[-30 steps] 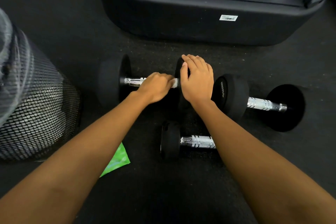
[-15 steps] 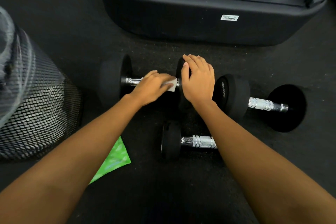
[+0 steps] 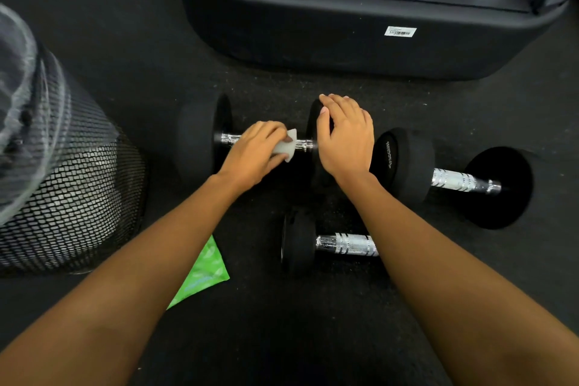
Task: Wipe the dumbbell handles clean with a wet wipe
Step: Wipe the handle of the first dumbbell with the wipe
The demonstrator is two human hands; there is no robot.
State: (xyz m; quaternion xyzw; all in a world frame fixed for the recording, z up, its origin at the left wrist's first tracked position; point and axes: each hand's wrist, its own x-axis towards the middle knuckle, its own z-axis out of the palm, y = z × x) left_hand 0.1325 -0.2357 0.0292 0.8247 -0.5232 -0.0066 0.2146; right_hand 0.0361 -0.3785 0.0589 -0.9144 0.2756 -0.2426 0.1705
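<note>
- Mesh bin: far left, standing on the floor.
- Green wipe packet: near left, beside the left forearm.
- Left hand: clasps the wet wipe against the chrome handle of the left dumbbell. It has drawn slightly leftward within the last second and more of the wipe shows. Judged mid-stroke.
- Right hand: fingers relaxed, laid over that dumbbell's right head, steadying it.
- Small dumbbell, near centre, and large dumbbell, right: handles probably still to wipe.
- Black rubber floor; treadmill base at the far side.
</note>
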